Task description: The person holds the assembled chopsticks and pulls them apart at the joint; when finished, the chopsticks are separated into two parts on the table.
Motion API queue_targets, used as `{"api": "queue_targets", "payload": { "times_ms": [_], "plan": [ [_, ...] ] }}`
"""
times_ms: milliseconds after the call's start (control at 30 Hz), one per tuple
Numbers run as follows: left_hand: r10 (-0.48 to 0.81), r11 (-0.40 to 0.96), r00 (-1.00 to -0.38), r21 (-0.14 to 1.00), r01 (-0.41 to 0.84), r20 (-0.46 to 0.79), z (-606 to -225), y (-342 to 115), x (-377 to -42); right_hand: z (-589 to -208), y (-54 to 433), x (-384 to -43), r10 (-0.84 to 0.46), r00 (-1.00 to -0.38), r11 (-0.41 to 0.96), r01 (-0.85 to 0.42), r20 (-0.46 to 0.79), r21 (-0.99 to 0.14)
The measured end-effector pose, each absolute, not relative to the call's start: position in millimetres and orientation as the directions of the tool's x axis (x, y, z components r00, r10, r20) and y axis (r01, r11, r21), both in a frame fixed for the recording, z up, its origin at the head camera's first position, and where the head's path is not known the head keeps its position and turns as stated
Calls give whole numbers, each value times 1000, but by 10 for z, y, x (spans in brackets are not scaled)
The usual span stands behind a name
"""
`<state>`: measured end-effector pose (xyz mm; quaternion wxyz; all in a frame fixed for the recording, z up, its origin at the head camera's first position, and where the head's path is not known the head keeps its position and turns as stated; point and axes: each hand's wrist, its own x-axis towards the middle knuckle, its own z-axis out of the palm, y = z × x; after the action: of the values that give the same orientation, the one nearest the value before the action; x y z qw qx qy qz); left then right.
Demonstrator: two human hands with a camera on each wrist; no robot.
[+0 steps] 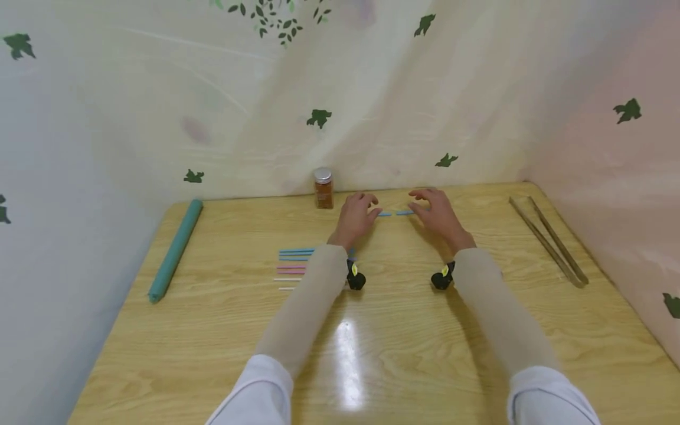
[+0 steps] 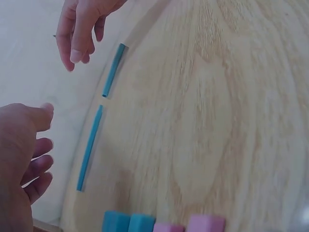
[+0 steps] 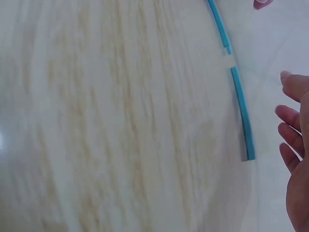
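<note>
At far side of table — two blue sticks, ends apart; left hand, right hand near — fingers apart.

The far edge of the wood-grained table, its far corners rounded, is backed by a pale, creased sheet printed with dark green shapes. Leafy sprigs are printed above that edge's left half. The left edge is flanked by bluish-white, the right by pinkish sheeting. Between these edges, bright light is reflected.
</note>
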<state>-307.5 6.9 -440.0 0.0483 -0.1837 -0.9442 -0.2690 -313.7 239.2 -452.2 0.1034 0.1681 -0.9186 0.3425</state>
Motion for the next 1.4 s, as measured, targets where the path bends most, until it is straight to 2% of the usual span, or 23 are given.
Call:
{"api": "queue_targets", "payload": {
  "times_ms": [200,433,733,1033,1400],
  "plan": [
    [343,756,-914,514,405,215,-4354,-59,-2984,-4482,2308,-3091,-274,-900,685,-430,340,-588],
    [344,731,-920,562,388,188,-4400,-334,-2921,-4450,2147,-2979,-307,-899,653,-438,312,-618],
    [311,718,-938,609,336,152,-4377,-827,-2808,-4415,1953,-2855,-357,-892,632,-450,279,-631],
    [294,700,-941,632,331,167,-4355,-1353,-2670,-4389,1697,-2773,-398,-880,595,-462,257,-658],
    [326,683,-942,670,291,76,-4454,-1865,-2469,-4427,1329,-2643,-497,-847,539,-471,188,-698]
  ]
}}
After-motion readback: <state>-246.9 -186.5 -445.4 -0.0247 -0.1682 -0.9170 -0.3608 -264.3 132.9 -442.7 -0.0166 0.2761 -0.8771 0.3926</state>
